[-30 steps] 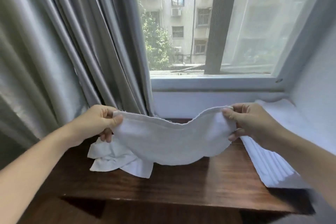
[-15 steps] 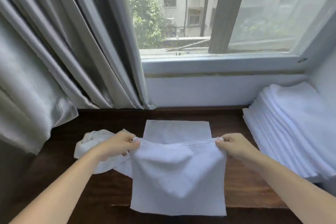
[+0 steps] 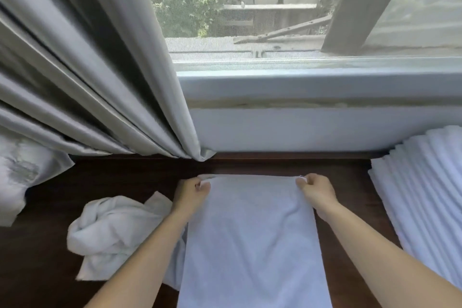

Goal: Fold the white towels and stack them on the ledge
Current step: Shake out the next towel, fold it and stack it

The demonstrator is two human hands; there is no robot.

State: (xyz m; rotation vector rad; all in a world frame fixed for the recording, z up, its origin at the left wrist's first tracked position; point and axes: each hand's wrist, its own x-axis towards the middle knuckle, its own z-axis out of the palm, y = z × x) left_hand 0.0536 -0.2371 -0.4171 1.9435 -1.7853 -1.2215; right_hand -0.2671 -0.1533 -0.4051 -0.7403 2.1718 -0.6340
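A white towel [image 3: 252,240] lies flat and lengthwise on the dark wooden ledge [image 3: 120,177], its near end running past the bottom of the view. My left hand [image 3: 191,191] pinches its far left corner and my right hand [image 3: 316,190] pinches its far right corner, both down at the ledge surface. A crumpled white towel [image 3: 112,230] lies to the left, partly under my left forearm. A stack of folded white towels [image 3: 425,195] sits on the ledge at the right.
Grey curtains [image 3: 87,70] hang at the left and touch the ledge at its back. The window sill and white wall [image 3: 300,127] rise behind the ledge.
Both hands have carried the towel's upper edge forward and down from mid-air, folding it over the part that lay on the ledge. My view has tilted down.
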